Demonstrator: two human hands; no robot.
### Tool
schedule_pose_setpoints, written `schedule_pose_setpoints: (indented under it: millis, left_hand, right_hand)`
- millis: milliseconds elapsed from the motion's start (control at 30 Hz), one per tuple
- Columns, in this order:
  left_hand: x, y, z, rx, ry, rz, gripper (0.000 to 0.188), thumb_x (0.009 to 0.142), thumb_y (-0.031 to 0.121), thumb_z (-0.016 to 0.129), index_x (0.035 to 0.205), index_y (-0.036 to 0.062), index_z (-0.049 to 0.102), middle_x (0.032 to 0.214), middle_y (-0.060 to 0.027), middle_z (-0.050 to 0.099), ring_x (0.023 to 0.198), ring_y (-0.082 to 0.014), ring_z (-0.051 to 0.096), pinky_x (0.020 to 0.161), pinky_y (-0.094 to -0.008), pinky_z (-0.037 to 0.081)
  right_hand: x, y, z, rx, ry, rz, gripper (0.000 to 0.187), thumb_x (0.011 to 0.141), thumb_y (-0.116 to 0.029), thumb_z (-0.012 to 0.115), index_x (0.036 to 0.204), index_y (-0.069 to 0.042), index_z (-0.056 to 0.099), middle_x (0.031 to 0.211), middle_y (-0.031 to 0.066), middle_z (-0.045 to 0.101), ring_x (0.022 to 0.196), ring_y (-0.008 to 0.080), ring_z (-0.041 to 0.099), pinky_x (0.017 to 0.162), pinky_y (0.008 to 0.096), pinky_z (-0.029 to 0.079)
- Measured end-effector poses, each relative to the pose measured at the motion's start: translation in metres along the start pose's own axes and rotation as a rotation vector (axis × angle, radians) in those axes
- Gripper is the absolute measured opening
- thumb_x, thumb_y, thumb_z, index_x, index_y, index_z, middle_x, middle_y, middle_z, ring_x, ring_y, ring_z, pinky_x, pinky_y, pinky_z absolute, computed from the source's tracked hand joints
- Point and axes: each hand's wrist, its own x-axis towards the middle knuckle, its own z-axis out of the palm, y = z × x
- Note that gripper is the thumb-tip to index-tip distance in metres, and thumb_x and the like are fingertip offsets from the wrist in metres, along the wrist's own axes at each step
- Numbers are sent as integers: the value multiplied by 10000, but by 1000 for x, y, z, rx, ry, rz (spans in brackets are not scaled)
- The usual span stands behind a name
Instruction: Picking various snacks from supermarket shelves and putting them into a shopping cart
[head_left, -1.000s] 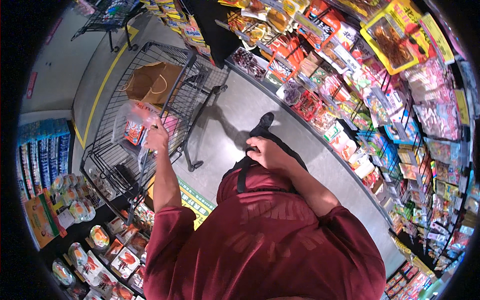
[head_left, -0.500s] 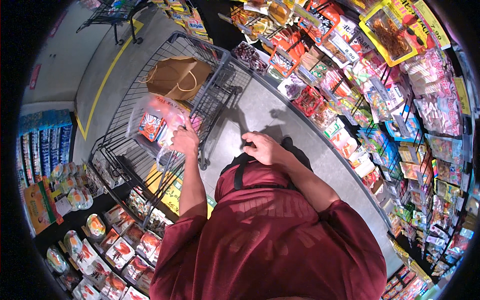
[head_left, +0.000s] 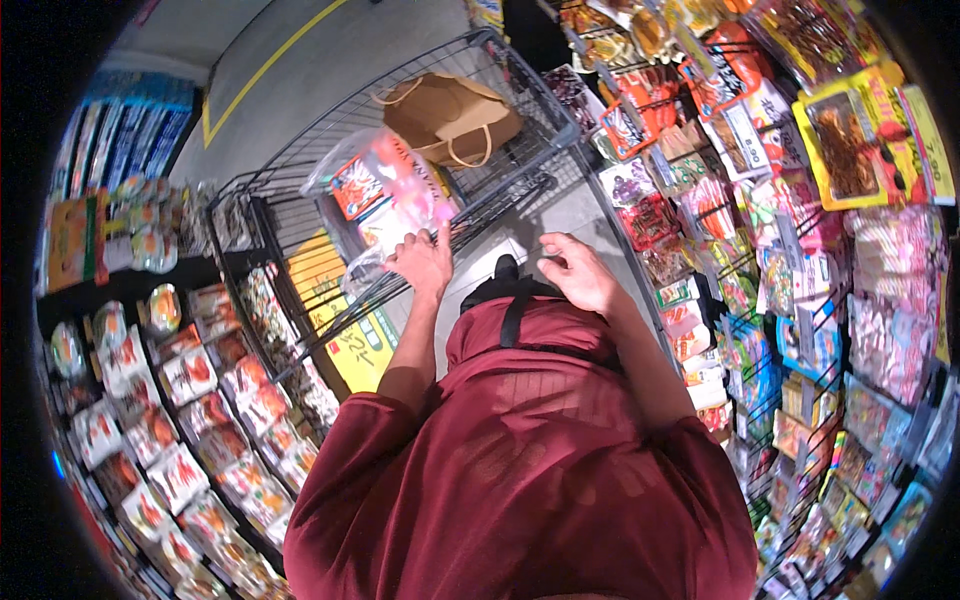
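My left hand [head_left: 423,262] is closed over the near side rail of a grey wire shopping cart [head_left: 262,240]. Right beside its fingers, a clear plastic bag [head_left: 392,185] with red print lies in the cart, with packaged goods showing through, among them a red-orange packet [head_left: 357,190]. Farther along stands a brown paper bag [head_left: 440,110] with its handles up. In front of my waist my right hand [head_left: 580,272] hangs in the air, fingers loosely bent and apart, nothing visible in it.
Hanging snack packets [head_left: 735,200] fill racks along the right side. At the left, a shelf holds rows of wrapped food trays [head_left: 180,475]. A yellow sign [head_left: 345,320] shows beneath the cart's near end, and a yellow line [head_left: 270,70] crosses the floor beyond.
My view has swung left, so the cart and shelves appear shifted to the right. The left hand stays at the cart's side, while my right hand remains raised before my waist.
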Motion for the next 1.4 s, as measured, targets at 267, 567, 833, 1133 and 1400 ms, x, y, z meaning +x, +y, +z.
schedule_pose_setpoints:
  millis: [267,567,833,1133,1400]
  left_hand:
    - [-60,12,-9,-73,-58,2,637,928,612,431,987,52,729,1002,-170,665,1005,-325,594,954,-543,299]
    - [-92,32,-18,-128,-111,-42,609,932,597,445,1003,67,736,1028,-164,667,1046,-320,597,974,-574,288]
    - [-98,38,-21,-180,-166,-21,510,938,537,493,1034,83,706,1068,-158,635,1076,-323,570,986,-576,281]
    - [-91,32,-14,-126,-174,114,281,944,350,583,1016,94,674,1068,-149,628,1052,-341,595,878,-545,387]
    - [-63,21,-23,-146,-245,289,297,967,373,537,1033,103,643,956,-174,660,911,-363,664,767,-510,500]
  right_hand:
    - [-20,13,-20,-62,-111,-54,463,911,-239,622,1301,-4,537,1191,222,644,1039,329,656,911,391,499]
    - [-36,18,-11,-73,-260,-102,479,916,-243,616,1313,7,520,1179,228,643,1005,302,665,899,384,503]
    - [-42,23,-6,-62,-218,-80,479,916,-240,620,1319,1,524,1204,229,632,1039,315,652,914,385,498]
    - [-33,18,6,7,-145,-86,462,912,-225,625,1294,18,530,1184,229,640,1015,321,659,885,385,513]
    - [-16,-1,22,14,-128,-58,447,916,-207,624,1288,21,527,1149,228,644,1000,315,660,866,373,519]
